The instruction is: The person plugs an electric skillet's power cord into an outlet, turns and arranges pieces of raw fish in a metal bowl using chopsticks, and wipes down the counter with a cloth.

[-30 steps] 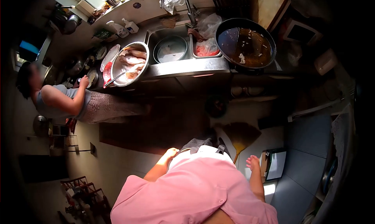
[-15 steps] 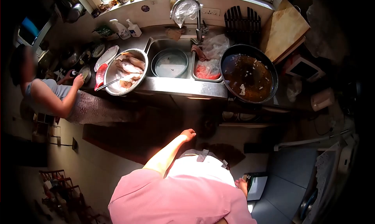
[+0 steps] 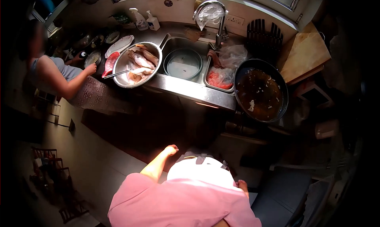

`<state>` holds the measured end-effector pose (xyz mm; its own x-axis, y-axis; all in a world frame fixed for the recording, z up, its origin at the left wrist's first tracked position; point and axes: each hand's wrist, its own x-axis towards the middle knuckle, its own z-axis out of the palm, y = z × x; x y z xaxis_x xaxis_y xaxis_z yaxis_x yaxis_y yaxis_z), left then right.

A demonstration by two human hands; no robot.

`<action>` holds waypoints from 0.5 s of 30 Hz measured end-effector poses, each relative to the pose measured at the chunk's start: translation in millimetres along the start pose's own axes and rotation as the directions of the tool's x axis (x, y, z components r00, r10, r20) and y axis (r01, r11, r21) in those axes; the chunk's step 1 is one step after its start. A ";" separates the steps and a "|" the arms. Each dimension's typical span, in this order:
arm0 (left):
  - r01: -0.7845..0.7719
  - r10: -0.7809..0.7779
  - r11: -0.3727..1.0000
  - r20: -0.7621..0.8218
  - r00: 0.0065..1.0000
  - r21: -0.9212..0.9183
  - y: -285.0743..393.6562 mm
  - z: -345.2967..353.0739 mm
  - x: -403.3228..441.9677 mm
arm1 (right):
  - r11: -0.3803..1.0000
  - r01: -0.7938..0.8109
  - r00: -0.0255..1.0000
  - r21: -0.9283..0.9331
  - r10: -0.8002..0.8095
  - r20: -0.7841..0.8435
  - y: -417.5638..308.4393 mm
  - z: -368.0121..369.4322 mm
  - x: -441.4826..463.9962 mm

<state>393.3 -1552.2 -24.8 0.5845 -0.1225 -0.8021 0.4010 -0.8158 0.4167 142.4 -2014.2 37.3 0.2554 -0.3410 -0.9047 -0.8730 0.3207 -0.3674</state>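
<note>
Several pale, fish-like pieces (image 3: 140, 60) lie in a large bowl (image 3: 122, 65) on the worktop (image 3: 190, 93), left of the sink (image 3: 206, 55), where a round basin (image 3: 183, 65) sits. To the sink's right is a wide dark pan (image 3: 284, 97) — white bits dot its brown liquid. Well apart from these, the left hand (image 3: 171, 149) hangs by the white garment (image 3: 202, 173), fingers bent; I cannot tell whether it is clenched. The right hand (image 3: 242, 184) — partly hidden beside the pink top (image 3: 178, 203) — is equally unclear. Another person (image 3: 59, 78) stands at far left.
</note>
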 end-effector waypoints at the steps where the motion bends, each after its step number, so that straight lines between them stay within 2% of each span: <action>1: 0.002 -0.002 1.000 -0.010 1.000 -0.015 -9.7 3.4 -3.2 | 0.999 -0.025 1.000 0.024 0.025 0.000 -14.1 -3.9 6.5; 2: 0.054 -0.057 0.995 -0.029 0.998 -0.081 -19.0 7.8 -8.6 | 0.997 -0.055 0.998 0.051 0.055 0.000 -25.6 -4.9 9.0; 4: 0.101 -0.109 0.983 -0.049 0.993 -0.152 -22.2 18.4 -14.5 | 1.000 -0.005 1.000 0.000 0.005 -0.015 -51.0 -4.9 4.8; 6: 0.131 -0.147 0.931 -0.023 0.989 -0.340 -13.9 25.7 -25.3 | 0.994 0.094 0.996 0.051 -0.094 -0.001 -74.5 -5.3 7.2; 7: 0.106 -0.129 0.914 -0.032 0.991 -0.391 -5.9 29.4 -29.2 | 0.994 0.098 0.995 -0.047 -0.099 -0.016 -88.7 -2.7 6.6; 10: 0.119 -0.146 0.916 -0.042 0.988 -0.384 27.7 39.8 -38.6 | 0.986 0.146 0.989 -0.079 -0.143 0.045 -100.7 -9.1 24.7; 12: 0.128 -0.154 0.906 -0.032 0.988 -0.404 40.6 54.2 -27.7 | 0.977 0.140 0.989 -0.162 -0.129 0.075 -105.8 -17.3 33.7; 14: 0.048 -0.090 0.940 -0.110 0.990 -0.337 57.6 69.7 -17.6 | 0.968 0.127 0.991 -0.214 -0.112 0.078 -107.7 -31.0 41.0; 15: 0.084 -0.119 0.933 -0.079 0.990 -0.350 72.1 70.7 -18.8 | 0.969 0.116 0.992 -0.220 -0.101 0.080 -103.5 -41.1 49.1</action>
<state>361.4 -1648.6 -9.9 0.5866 0.0207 -0.8096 0.6699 -0.5740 0.4708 228.3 -2100.5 39.8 0.3746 -0.2999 -0.8774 -0.9072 0.0768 -0.4136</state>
